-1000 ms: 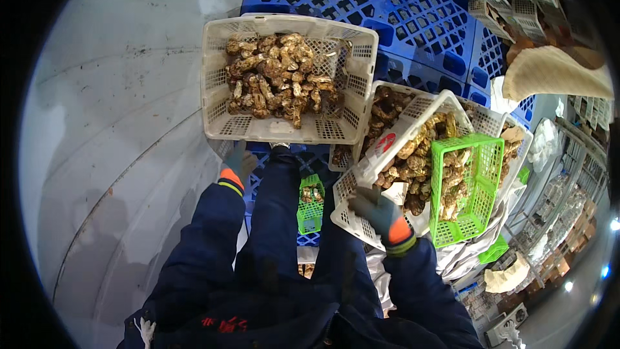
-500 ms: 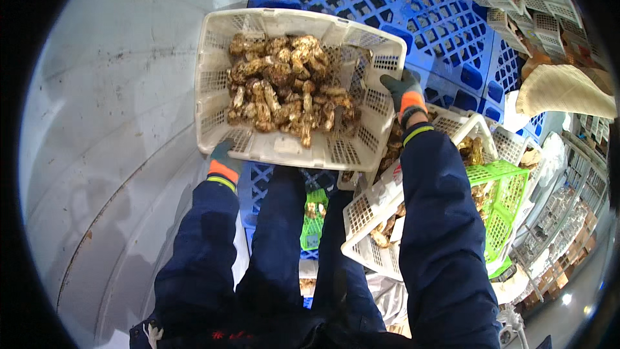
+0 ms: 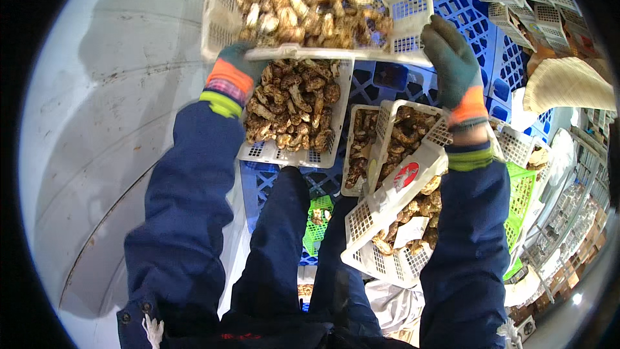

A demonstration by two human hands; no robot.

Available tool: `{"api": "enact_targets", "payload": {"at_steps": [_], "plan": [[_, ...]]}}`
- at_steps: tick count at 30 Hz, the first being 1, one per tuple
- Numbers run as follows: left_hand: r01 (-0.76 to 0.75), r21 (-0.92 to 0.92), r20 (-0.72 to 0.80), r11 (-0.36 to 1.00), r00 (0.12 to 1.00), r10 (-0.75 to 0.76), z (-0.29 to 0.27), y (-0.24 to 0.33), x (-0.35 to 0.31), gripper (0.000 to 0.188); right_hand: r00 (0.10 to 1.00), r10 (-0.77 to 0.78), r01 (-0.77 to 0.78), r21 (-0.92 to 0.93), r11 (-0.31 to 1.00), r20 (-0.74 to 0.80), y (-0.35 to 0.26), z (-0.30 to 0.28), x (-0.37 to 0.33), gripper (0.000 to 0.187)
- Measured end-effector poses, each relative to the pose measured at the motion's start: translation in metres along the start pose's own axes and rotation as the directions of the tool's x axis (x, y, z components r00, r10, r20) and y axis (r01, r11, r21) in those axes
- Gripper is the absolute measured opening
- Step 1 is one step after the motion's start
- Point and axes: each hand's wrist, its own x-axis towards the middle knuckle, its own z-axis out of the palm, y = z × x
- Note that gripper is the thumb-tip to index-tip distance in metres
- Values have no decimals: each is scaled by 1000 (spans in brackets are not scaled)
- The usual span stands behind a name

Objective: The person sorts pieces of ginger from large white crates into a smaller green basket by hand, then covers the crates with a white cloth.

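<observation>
White mesh crate (image 3: pixel 374 57) was held at the top of my view, partly covering a second white crate (image 3: pixel 343 97); its heap of brown mushrooms (image 3: pixel 303 13) could, I judged, slide over the near rim, if one side sank lower than the other; the left hand (image 3: pixel 240 59) gripped the near rim at left, the right hand (image 3: pixel 452 58) gripped the near right corner; how tightly, I could not tell.

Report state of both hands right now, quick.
Left hand: holding the upper white crate near its near left corner, fingers partly hidden.
Right hand: holding the same crate near its near right corner.
</observation>
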Motion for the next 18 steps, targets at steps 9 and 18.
{"api": "enact_targets", "payload": {"at_steps": [9,18], "plan": [[-263,399,84,878,964,251,59,48,128,65,879,256,-174,-231,957,402,-38,-5,-169,36],[-123,260,138,958,986,89,100,-12,178,76,793,-384,-243,-823,514,-474,-38,-125,-266,45]]}}
